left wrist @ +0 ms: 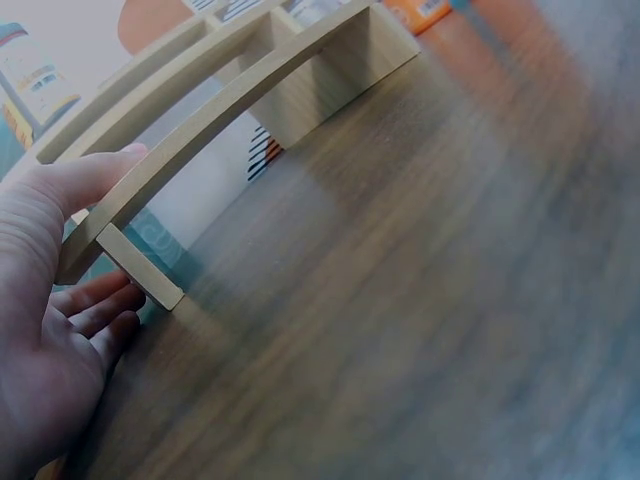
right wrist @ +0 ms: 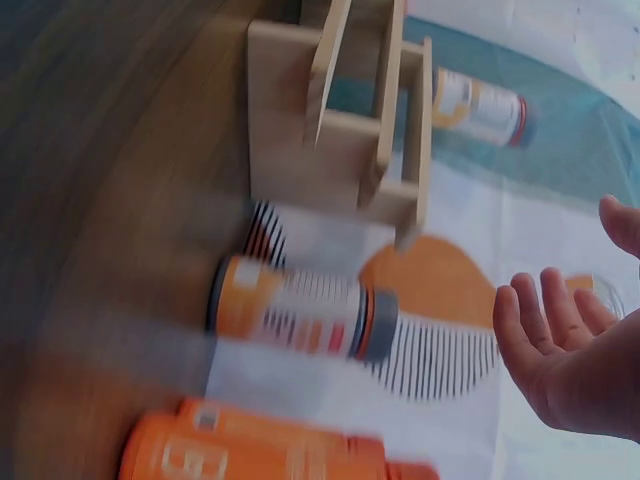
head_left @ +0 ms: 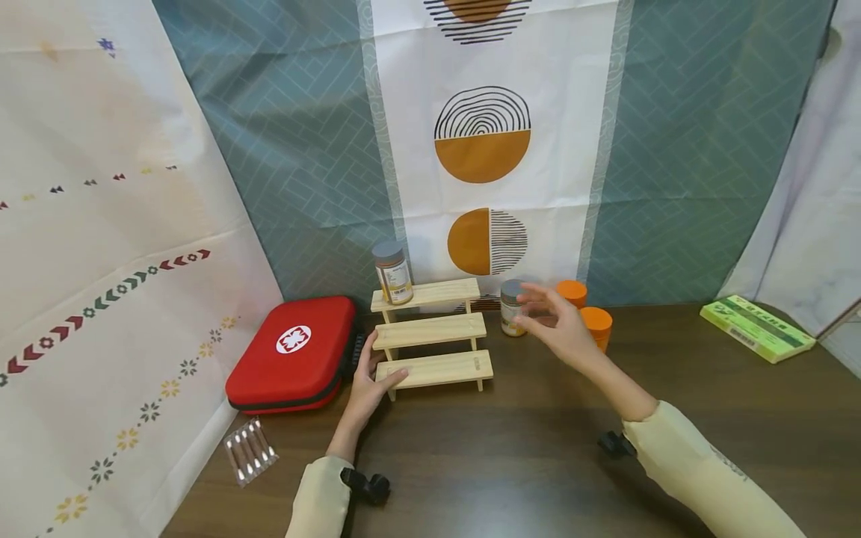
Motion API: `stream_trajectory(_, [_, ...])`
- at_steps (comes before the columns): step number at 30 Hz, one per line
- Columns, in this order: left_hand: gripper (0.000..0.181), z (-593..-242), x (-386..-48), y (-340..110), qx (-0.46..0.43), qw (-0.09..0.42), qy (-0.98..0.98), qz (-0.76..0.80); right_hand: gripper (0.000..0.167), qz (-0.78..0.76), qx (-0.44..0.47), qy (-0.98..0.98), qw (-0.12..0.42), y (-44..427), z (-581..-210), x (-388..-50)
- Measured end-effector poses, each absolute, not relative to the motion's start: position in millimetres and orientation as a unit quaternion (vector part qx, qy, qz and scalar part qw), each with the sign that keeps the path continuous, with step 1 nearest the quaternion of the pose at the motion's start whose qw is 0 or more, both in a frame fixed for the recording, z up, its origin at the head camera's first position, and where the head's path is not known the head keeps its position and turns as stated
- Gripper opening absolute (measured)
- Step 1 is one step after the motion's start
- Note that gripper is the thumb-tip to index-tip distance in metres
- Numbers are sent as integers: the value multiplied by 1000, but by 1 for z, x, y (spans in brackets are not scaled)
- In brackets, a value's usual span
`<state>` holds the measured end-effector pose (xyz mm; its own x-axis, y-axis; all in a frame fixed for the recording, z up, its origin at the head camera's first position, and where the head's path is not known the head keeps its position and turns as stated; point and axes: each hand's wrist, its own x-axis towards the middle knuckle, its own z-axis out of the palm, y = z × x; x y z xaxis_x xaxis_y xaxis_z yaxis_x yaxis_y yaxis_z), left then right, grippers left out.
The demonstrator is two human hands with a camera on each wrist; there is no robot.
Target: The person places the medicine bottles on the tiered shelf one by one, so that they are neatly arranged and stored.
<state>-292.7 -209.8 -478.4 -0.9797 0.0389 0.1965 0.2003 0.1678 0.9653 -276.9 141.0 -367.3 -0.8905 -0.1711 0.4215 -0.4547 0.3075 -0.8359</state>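
1. Sleeves (head_left: 699,467) come nearest, below the stand.
2. Stand (head_left: 430,331) of wood on the counter (head_left: 498,448): long axis left to right, steps rising away from the person.
3. Left hand (head_left: 365,388) grips the stand's left end, likely steadying it.
4. Right hand (head_left: 561,326), right of the stand, holds nothing; fingers loosely bent, seemingly shaped for a jar.
5. Jars: one (head_left: 510,310) upright right of the stand, another (head_left: 395,278) atop it, lids up.

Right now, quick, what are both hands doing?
Left hand: holding the wooden rack by its left end.
Right hand: open, empty, near the gray-lidded jar beside the rack.
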Motion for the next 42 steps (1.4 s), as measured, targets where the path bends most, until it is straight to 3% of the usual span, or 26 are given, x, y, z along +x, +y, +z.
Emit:
stream_trajectory(13, [93, -481, -292, -210, -110, 101, -768, -622, 50, 552, 147, -795, 202, 201, -370, -264])
stream_trajectory(21, [93, -475, -292, -210, -84, 68, -759, -643, 49, 531, 84, -817, 208, 226, -380, -266])
stream_trajectory(26, [94, -476, -290, -210, -77, 61, -756, -647, 56, 513, 68, -839, 171, 237, -388, -270])
stream_trajectory(33, [92, -475, -292, -210, -78, 60, -755, -649, 75, 490, 78, -868, 26, 242, -394, -275])
stream_trajectory(42, [93, -477, -293, -208, -72, 69, -768, -633, 81, 505, 68, -861, -3, 244, -402, -281])
